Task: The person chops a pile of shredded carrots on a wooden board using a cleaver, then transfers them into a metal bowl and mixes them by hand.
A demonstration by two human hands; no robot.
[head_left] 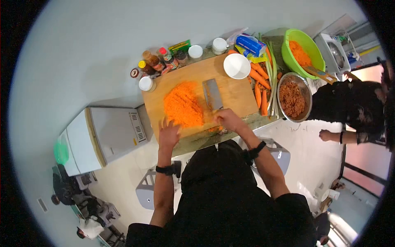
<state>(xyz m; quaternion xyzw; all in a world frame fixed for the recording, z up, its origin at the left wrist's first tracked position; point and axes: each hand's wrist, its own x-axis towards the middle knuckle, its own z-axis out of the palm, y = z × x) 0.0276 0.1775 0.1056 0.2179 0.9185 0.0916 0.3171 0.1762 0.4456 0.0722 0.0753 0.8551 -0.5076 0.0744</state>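
Observation:
A heap of finely chopped carrot lies on the wooden cutting board. My left hand is at the heap's lower left edge, fingers spread, holding nothing. To the right of the heap, a cleaver lies flat on the board with orange bits on its blade. My right hand is closed at the cleaver's handle end, its fingers partly covering the handle. Small scraps lie along the board's near edge, below my right hand.
Sauce bottles and white jars line the wall. A white bowl sits at the board's far right corner. Beyond are whole carrots, green onions, a metal bowl of minced filling and a green basin. Another person stands at right.

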